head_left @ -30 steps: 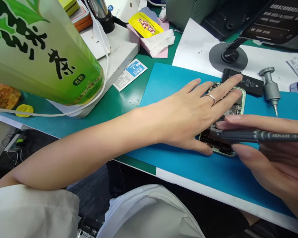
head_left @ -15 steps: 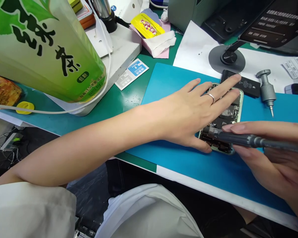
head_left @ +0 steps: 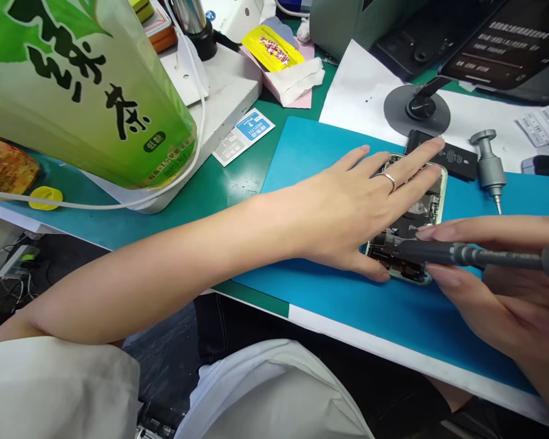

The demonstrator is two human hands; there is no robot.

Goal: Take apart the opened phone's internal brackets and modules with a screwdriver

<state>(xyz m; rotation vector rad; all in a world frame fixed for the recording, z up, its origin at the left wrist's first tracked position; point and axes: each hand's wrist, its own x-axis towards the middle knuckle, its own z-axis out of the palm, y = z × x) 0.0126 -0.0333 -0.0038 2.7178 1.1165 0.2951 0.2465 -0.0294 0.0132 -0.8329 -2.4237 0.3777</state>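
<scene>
An opened phone (head_left: pixel 421 210) lies on the blue mat (head_left: pixel 297 152) with its inner parts bare. Across it rests my left hand (head_left: pixel 366 201), fingers spread, a ring on one finger and the thumb at the phone's near edge. My right hand (head_left: pixel 489 280) grips a dark screwdriver (head_left: pixel 457 253) between thumb and fingers. The tool points left over the lower part of the phone, and I cannot make out whether its tip touches. Beyond my left fingertips lies a black phone battery (head_left: pixel 457 160). A grey metal screwdriver (head_left: pixel 489 164) stands beside it, tip toward me.
A large green tea bottle (head_left: pixel 119 103) fills the left side, with a white cable (head_left: pixel 196 149) running past it. Behind the mat are a round phone stand (head_left: pixel 416 110), white paper (head_left: pixel 361 91) and a yellow packet (head_left: pixel 274 49). A wipe sachet (head_left: pixel 243 137) lies left of the mat.
The screwdriver in my right hand has shifted slightly, its handle end now a little higher. My left hand stays where it was on the phone.
</scene>
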